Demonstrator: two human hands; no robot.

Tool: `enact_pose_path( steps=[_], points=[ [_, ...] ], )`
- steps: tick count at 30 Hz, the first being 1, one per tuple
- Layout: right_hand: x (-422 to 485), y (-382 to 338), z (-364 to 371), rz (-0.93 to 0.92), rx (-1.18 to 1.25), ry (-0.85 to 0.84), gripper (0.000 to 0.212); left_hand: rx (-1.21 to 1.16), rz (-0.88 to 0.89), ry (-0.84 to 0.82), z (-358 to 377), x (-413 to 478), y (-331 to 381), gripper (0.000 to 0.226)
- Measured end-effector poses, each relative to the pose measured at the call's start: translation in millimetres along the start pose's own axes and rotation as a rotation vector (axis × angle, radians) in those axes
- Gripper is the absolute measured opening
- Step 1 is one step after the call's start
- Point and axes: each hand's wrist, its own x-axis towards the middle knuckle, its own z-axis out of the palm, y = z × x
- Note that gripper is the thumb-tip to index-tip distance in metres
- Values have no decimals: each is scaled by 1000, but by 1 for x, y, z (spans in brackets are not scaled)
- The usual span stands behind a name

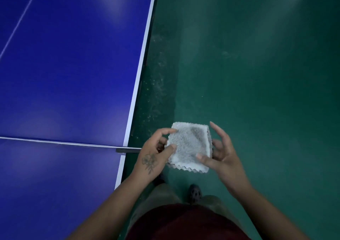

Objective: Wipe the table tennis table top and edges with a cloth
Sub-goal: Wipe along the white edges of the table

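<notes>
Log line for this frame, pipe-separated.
phase: pre-wipe | cloth: folded, held over floor | left hand: pinches cloth | right hand: thumb on cloth | table: cloth off it

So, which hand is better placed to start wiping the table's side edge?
Left. The left hand already pinches the cloth and sits beside the white edge of the table. The right hand, thumb on the cloth, is farther out over the green floor.

The cloth is looking fluffy and terry-like; the blue bench is gleaming smooth, semi-glossy; the floor is showing dusty scuffs.
</notes>
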Motion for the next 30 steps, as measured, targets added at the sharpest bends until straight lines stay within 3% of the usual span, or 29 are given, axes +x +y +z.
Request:
enact_pose_path(
  steps=[8, 10, 14, 21, 26, 30],
  points=[
    [31, 9, 40, -144, -519, 65, 68, -79, -63, -5, -43, 28, -13, 36],
    [37, 8, 49, -215, -619, 51, 72, -83, -68, 0, -51, 31, -16, 35],
    [47, 11, 63, -164, -725, 137, 87, -105, -74, 8, -66, 31, -18, 34],
    [60, 22, 75, -178, -863, 212, 29, -99, -92, 69, -78, 27, -28, 31],
    [84, 31, 79, -152, -876, 178, 19, -34, -111, 205, -94, 36, -42, 26],
    [120, 48, 85, -176, -1129, 71, 22, 111, -135, 336, -126, 50, -53, 20]
  ],
)
